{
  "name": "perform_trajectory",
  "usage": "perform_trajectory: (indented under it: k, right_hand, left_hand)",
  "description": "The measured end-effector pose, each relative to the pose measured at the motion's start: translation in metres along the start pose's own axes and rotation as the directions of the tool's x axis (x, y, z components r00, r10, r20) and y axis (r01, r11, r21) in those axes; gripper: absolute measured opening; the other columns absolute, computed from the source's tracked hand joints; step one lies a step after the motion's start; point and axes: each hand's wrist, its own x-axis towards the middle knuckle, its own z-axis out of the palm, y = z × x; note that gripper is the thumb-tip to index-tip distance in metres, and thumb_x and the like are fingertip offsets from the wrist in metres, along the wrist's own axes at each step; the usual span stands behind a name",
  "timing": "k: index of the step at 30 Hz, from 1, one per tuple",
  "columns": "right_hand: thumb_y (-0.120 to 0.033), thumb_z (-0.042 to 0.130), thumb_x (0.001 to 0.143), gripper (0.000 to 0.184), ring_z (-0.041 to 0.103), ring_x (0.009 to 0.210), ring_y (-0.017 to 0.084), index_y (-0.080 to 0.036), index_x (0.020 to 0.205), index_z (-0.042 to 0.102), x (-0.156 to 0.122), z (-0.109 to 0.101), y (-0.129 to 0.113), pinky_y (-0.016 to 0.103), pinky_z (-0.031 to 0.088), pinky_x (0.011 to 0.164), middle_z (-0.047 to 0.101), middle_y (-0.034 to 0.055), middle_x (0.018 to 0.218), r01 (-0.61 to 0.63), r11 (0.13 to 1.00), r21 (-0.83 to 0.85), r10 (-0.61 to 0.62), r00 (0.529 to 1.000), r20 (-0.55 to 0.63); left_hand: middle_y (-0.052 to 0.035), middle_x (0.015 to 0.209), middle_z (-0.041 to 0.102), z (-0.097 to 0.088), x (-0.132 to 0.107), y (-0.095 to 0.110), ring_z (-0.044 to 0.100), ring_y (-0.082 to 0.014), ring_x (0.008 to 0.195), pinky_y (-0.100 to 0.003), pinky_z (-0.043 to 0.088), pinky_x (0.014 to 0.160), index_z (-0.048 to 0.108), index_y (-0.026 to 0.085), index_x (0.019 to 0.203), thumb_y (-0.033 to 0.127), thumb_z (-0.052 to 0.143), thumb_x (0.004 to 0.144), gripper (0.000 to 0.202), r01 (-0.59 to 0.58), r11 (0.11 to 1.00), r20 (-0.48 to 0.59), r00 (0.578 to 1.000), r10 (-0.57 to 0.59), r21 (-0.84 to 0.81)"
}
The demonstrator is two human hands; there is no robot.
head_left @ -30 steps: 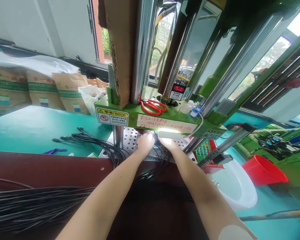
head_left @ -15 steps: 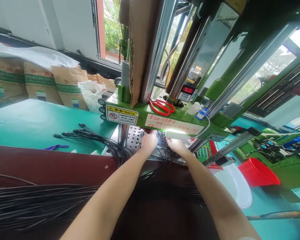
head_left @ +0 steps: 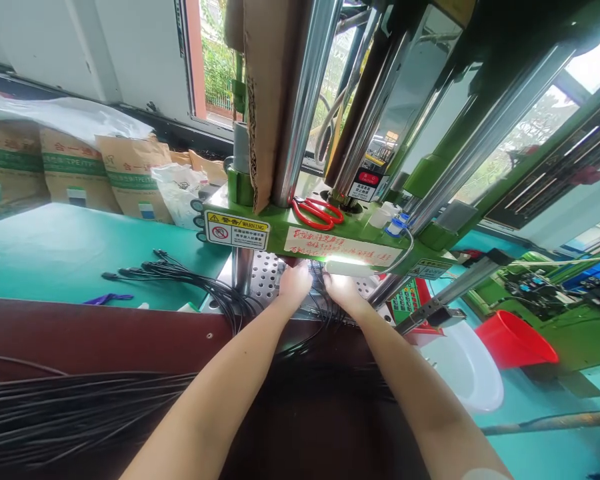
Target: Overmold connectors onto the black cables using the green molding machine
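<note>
Both my hands reach under the green crossbar of a press, over its perforated metal bed. My left hand is at the left of a mould area, its fingers mostly hidden beneath the bar. Beside a bright lamp, my right hand is bent inward, fingertips unclear in the glare. Thin black cables run between the hands and drop over the bed's front edge. What either hand grips cannot be made out. Another bunch of black cables lies left of the bed.
Red-handled scissors lie on the crossbar. A thick bundle of black cables rests on the brown board in front. Paper sacks stand at the back left. A white basin and a red bucket are on the right.
The view has shifted slightly, so the press appears a little further left. My hands stay under the crossbar among the cables, with the right hand drawn slightly closer to the left.
</note>
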Motion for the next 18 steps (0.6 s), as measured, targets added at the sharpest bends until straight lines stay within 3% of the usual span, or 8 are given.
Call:
perform_trajectory:
  k: [2,4,12,18]
  right_hand:
    - [-0.016,0.038,0.085,0.028,0.061,0.089,0.022,-0.014,0.101,0.061,0.005,-0.006,-0.006,0.031,0.043,0.085,0.068,0.0106,0.093,0.025,0.999,-0.048,-0.025,1.0,0.008]
    - [-0.018,0.041,0.084,0.027,0.059,0.095,0.024,-0.013,0.1,0.061,0.009,-0.008,-0.013,0.033,0.042,0.087,0.066,0.0132,0.099,0.048,0.995,-0.092,-0.045,0.998,0.033]
    - [-0.004,0.035,0.081,0.03,0.061,0.086,0.026,-0.006,0.1,0.06,0.008,-0.002,-0.033,0.039,0.044,0.078,0.065,0.0203,0.093,0.103,0.967,-0.233,-0.089,0.994,0.07]
    - [-0.009,0.04,0.084,0.024,0.062,0.084,0.024,-0.007,0.094,0.062,0.018,0.001,-0.038,0.038,0.044,0.078,0.066,0.0173,0.085,0.008,0.972,-0.234,0.012,0.996,0.084]
  left_hand:
    - [-0.0135,0.09,0.066,0.0,0.0,0.0,0.061,-0.0247,0.09,-0.032,0.046,0.076,0.059,0.014,0.099,0.015,0.038,0.079,0.029,0.003,1.0,0.004,1.0,-0.003,-0.003]
    - [-0.0144,0.091,0.066,-0.001,0.0,0.0,0.061,-0.0246,0.089,-0.032,0.046,0.076,0.059,0.013,0.099,0.014,0.038,0.079,0.029,-0.001,1.0,0.008,1.0,0.001,-0.011]
    - [-0.0117,0.088,0.066,-0.005,-0.002,-0.001,0.062,-0.022,0.085,-0.03,0.046,0.072,0.058,0.015,0.099,0.028,0.03,0.088,0.033,-0.029,0.997,0.011,1.0,0.03,-0.078]
    - [-0.0107,0.093,0.066,-0.003,0.001,-0.004,0.062,-0.0219,0.088,-0.03,0.046,0.073,0.058,0.019,0.102,0.029,0.032,0.088,0.031,-0.022,0.995,0.022,0.999,0.025,-0.102]
